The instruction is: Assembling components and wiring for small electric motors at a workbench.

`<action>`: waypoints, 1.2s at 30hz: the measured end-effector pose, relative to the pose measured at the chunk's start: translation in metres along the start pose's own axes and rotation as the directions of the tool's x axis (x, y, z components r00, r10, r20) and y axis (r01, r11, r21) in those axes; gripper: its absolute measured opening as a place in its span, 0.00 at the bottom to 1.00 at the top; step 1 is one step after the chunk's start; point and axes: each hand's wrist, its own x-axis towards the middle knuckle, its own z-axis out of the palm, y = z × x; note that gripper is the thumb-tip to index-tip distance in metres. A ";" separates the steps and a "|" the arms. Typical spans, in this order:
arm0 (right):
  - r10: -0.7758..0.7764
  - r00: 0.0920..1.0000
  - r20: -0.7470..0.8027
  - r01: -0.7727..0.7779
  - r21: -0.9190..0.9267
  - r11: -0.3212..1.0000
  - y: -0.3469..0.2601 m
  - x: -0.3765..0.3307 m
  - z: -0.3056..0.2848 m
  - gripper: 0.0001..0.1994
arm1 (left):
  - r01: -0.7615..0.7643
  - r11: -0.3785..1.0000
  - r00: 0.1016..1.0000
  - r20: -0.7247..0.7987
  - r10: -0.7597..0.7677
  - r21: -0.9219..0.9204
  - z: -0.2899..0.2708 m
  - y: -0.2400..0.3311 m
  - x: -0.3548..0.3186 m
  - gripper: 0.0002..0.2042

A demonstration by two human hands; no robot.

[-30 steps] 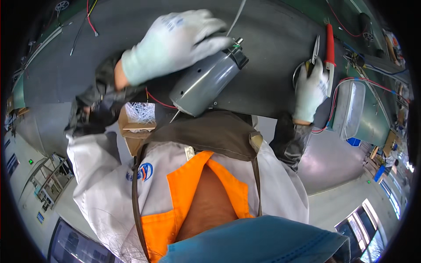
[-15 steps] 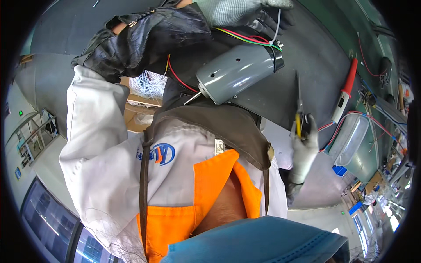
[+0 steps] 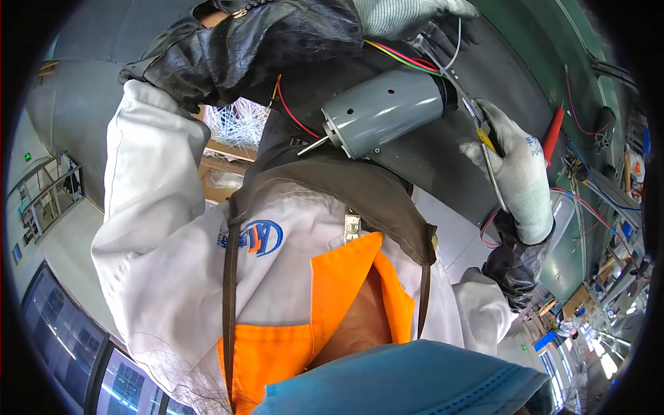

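Note:
A grey cylindrical motor [image 3: 387,114] lies tilted, its thin shaft toward my left and its dark end cap toward the far right. Red, yellow and green wires [image 3: 404,58] run along its far side. A white cable tie [image 3: 456,47] stands up from them near that cap. My gloved left hand [image 3: 415,17] reaches over the wires, fingers stretched out beside the tie; its palm is hidden. My gloved right hand [image 3: 515,149] is closed on a long pointed metal tool with a yellow handle part [image 3: 486,139]; its blades reach toward the tie. Whether they touch it is unclear.
A red-handled tool [image 3: 553,135] lies beyond my right hand. Loose red and blue wires [image 3: 588,197] run along the right side. Toward my left, a box of thin white strands [image 3: 238,124] sits below the dark work surface [image 3: 432,149]. A red lead [image 3: 294,116] hangs near the shaft.
My right hand has moved up and inward with the tool, bringing its blades from the bare surface to the motor's far-right end. In the picture, my left hand and the motor sit slightly further right.

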 end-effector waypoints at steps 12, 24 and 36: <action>0.127 0.914 -0.385 -0.197 -0.149 0.969 0.080 -0.026 0.035 0.19 | -0.343 0.629 0.937 0.298 0.181 0.697 -0.068 0.044 -0.153 0.25; 0.187 0.951 -0.246 0.153 0.901 0.406 0.025 0.068 0.062 0.13 | -0.187 0.042 0.440 0.046 0.897 0.982 0.010 -0.084 -0.001 0.25; 0.649 0.512 -0.563 0.252 0.821 0.513 0.135 -0.014 0.040 0.17 | -0.212 0.975 0.851 -0.479 0.214 0.059 -0.045 -0.023 0.065 0.11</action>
